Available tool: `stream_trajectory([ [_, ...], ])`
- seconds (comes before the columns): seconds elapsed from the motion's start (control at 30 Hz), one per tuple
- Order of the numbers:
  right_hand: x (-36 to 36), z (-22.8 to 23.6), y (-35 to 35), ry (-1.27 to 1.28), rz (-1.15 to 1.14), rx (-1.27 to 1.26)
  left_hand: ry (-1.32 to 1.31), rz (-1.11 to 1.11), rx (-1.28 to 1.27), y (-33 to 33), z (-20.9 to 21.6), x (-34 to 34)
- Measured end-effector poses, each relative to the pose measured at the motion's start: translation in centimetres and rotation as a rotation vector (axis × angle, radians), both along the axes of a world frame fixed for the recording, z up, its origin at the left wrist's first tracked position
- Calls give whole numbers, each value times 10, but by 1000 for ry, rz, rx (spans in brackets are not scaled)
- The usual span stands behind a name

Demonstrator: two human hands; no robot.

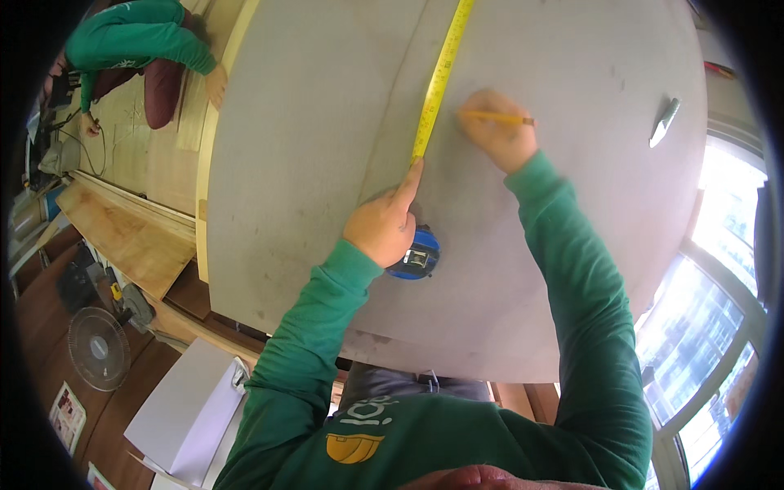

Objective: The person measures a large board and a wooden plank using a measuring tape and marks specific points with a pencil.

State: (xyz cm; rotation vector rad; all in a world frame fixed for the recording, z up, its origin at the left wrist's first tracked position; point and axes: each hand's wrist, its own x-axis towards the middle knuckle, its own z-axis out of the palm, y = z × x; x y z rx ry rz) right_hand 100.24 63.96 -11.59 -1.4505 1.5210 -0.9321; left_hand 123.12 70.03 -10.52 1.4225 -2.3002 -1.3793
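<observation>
A: Entries from the left edge?

B: Fan (99,349), round cage, toward eight o'clock. Co-worker (131,41), green top, bent low, at ten. White box (175,412), between seven and eight.

A: Middle section?

B: Counter (286,163), broad, grey. On it, left hand (380,231), green sleeve, index finger extended toward one o'clock, its tip on the tape. Grip: cannot tell whether it clasps anything, the thumb side being hidden.

A: The tape measure?

B: Case (423,255), blue and black, just beside the left hand at its four o'clock, partly covered by it. Yellow tape (437,90), drawn out, running between twelve and one to the upper border.

A: Right of that?

B: Right hand (505,145), blurred, at the left hand's two o'clock. Grip: closed around a yellow pencil (502,118), rear end toward three.

A: Remaining stock?

B: Flat scraper-like tool (664,122), lying on the counter at the right hand's three o'clock. Window (694,290), bright, toward four.
</observation>
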Motion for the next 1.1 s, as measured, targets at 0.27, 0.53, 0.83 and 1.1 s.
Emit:
stream_trajectory([
  [0.27, 9, -14, -2, -70, -60, 60, -107, 9, -19, -4, 2, -10],
  [0.53, -4, -30, -8, -52, -10, -165, -174, -14, -126, -2, 5, -14],
  [0.83, 9, -9, 5, -173, -88, 14, -195, -12, -21, 3, 21, -13],
  [1.1, 8, -29, 1, -92, -85, -68, -216, -2, 9, -2, 14, -11],
])
